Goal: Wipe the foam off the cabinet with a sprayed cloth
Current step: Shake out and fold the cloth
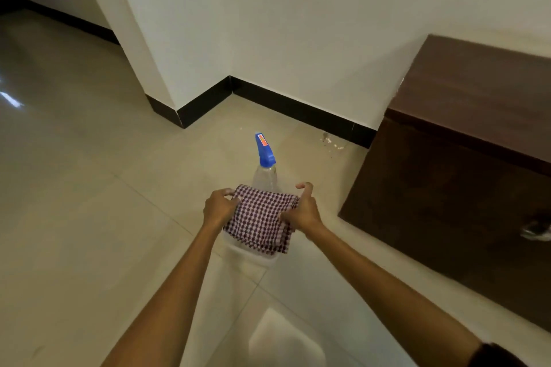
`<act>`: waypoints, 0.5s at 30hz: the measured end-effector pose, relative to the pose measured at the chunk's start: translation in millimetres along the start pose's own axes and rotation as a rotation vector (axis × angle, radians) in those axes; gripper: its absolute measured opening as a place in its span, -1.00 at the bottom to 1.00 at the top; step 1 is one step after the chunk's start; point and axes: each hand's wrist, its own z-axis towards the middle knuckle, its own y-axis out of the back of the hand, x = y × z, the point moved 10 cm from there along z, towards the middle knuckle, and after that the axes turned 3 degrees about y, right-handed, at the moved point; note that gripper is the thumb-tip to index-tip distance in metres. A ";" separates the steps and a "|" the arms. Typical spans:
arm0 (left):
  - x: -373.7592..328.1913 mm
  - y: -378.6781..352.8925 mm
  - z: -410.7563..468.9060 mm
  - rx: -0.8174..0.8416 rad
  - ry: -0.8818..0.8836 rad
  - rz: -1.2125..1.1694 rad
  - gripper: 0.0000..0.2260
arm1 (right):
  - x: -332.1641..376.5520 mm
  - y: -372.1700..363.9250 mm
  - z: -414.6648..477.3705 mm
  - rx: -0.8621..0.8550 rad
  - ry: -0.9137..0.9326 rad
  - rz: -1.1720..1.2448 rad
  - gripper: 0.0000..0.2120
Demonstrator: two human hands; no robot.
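At frame center, our left hand (219, 207) and right hand (302, 211) pinched the checked cloth (259, 219) between them; the cabinet (465, 176) stood at right.

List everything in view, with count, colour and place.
cloth: one, purple-white check, centre, over the tub
tub: one, white, under the cloth
bottle: one, clear with blue spray head, just beyond the cloth
cabinet: one, dark brown, right
floor: one, beige tiles, throughout
specks: several, white, on the floor left of the cabinet
left hand: one, grips the cloth's left edge
right hand: one, grips the cloth's right edge
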 end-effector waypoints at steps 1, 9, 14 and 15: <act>8.7 -4.3 4.6 -0.004 0.013 0.035 -0.68 | -3.8 -7.3 2.3 -0.002 0.030 -0.054 -0.47; 20.9 -47.1 37.5 -0.057 -0.147 0.543 -0.74 | -19.6 -58.2 35.0 0.059 0.172 -0.327 -0.59; 24.5 -87.6 40.1 0.029 -0.291 0.859 -0.64 | -24.5 -75.2 36.2 -0.032 0.213 -0.575 -0.66; 28.0 -94.9 43.4 0.052 -0.328 0.927 -0.66 | -26.4 -81.4 37.3 -0.013 0.205 -0.633 -0.65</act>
